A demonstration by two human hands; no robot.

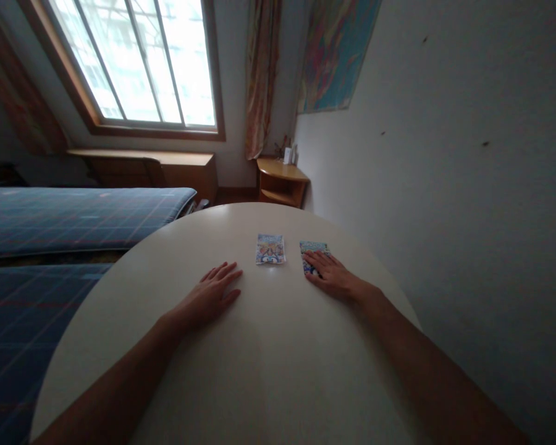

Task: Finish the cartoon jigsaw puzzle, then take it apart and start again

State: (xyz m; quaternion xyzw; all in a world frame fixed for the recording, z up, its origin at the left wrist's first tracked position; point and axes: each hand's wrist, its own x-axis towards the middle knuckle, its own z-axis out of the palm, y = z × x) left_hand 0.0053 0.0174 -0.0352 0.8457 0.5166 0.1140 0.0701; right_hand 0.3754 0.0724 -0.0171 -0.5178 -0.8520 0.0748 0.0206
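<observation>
Flat on the pale round table [259, 346], my left hand [212, 295] rests with its fingers spread and holds nothing. Ahead of it and to its right lies a small, glossy rectangular packet or card [270, 250] with a colourful printed picture, apart from both hands. My right hand [331, 278] lies with outstretched fingers over a second printed rectangle [314, 246], blue and green. The palm and fingers cover much of that second piece, so its lower right part is hidden.
Beds with blue plaid covers [83, 216] stand left of the table. A white wall [445, 185] runs close along the right. Beyond the table's far edge are a corner shelf [282, 170] with small items and a wooden desk [185, 159] under the window [139, 62].
</observation>
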